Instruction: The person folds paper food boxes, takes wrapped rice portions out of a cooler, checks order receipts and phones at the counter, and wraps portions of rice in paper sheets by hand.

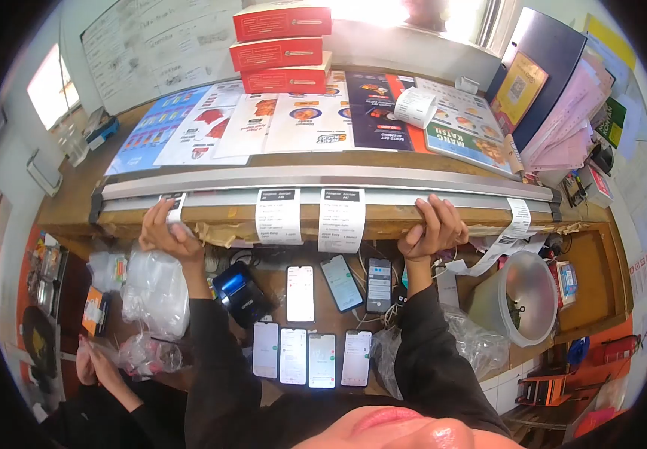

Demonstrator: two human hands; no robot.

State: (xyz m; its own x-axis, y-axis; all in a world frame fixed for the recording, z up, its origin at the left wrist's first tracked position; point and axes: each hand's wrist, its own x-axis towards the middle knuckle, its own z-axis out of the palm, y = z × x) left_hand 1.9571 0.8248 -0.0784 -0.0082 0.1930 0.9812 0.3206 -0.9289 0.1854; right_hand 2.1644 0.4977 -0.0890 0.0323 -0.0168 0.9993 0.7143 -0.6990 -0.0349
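At ctr-left of frame, L hand (170, 230) had bent fingers over slip (179, 209), pinch unclear; ctr-right, R hand (435, 227), loosely spread, touched rail (308, 182). Printed tickets (342, 221) hung btwn.

A rail (323, 178) runs along the front edge of the upper worktop (65, 213), paper slips (342, 224) hanging from it. Behind it lie menu sheets (304, 120); stacked boxes (282, 54) stand beyond. Below, phones (322, 359) lie between a printer (241, 293) and a tub (488, 303).
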